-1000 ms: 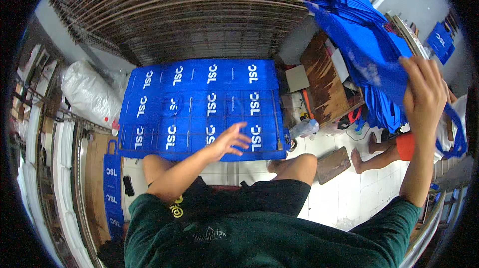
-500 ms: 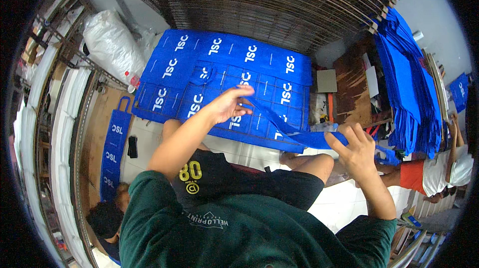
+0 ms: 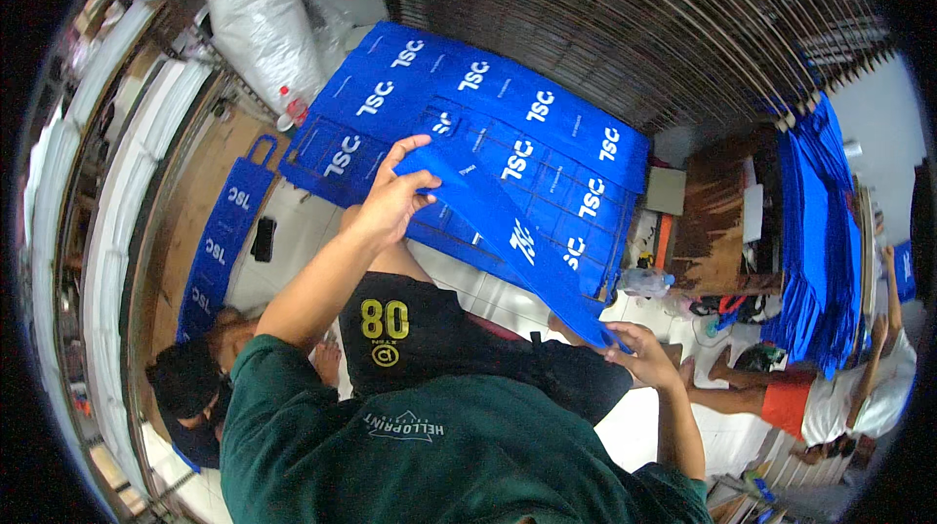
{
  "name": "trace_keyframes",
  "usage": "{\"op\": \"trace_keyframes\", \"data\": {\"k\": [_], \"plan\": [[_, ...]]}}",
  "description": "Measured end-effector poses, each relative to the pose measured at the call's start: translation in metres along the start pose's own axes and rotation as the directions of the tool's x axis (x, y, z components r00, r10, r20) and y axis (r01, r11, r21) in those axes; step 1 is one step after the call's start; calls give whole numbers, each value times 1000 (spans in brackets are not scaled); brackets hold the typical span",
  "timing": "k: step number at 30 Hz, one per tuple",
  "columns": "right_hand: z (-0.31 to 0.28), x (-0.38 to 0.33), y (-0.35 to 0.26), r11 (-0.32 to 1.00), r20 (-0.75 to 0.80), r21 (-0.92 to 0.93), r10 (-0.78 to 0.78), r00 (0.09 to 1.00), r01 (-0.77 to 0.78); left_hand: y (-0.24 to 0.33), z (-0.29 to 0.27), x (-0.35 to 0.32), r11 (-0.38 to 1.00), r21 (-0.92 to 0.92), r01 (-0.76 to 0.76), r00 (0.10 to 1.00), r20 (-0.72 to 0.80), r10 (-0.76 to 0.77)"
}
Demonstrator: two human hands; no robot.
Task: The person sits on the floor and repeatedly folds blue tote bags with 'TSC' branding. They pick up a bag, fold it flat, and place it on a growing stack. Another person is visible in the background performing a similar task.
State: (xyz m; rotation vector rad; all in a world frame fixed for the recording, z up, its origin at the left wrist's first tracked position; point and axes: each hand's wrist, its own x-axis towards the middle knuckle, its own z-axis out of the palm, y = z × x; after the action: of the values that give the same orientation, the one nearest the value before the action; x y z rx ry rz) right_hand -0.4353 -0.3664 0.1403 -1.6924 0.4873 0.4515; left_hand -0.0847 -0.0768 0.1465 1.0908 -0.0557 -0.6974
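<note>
A blue printed fabric piece (image 3: 512,236) stretches slantwise between my hands, its white print facing up. My left hand (image 3: 395,194) grips the upper left end, thumb and fingers closed at the edge. At the lower right end, my right hand (image 3: 639,353) pinches the narrow tip between thumb and fingers. Just beyond and below it lie several blue printed fabric pieces (image 3: 473,75), side by side and overlapping, with a thin dark wire grid showing among them. Part of that layer is hidden behind the held piece.
A stacked wire rack (image 3: 605,7) rises at the back. Blue fabric (image 3: 820,241) hangs at right beside a worn wooden board (image 3: 717,212). At left are a white plastic sack (image 3: 264,31), a phone (image 3: 263,239) and a blue strip (image 3: 217,241). Other people sit at lower left and far right.
The held fabric has opened from a twisted band into a flatter panel showing its print. My right hand has moved down and left; the whole view has turned and shifted.
</note>
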Motion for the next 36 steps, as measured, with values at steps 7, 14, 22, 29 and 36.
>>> {"op": "trace_keyframes", "data": {"k": [7,14,22,29,36], "plan": [[-20,65,-34,996,-72,78,54,996,-48,-11,-88,63,970,87,226,966,-146,-212],[-51,185,-89,699,58,-652,-340,939,294,6,-134,161,985,94,144,971,-207,-122],[-52,321,-112,476,-201,-863,-633,747,171,28,-185,219,980,164,-111,954,-258,151],[-36,456,-31,431,-197,-896,-608,769,111,-99,-275,305,861,502,79,874,-450,182],[-5,492,30,517,-314,-855,-440,842,-49,-169,-313,332,351,880,319,829,-439,346]]}}
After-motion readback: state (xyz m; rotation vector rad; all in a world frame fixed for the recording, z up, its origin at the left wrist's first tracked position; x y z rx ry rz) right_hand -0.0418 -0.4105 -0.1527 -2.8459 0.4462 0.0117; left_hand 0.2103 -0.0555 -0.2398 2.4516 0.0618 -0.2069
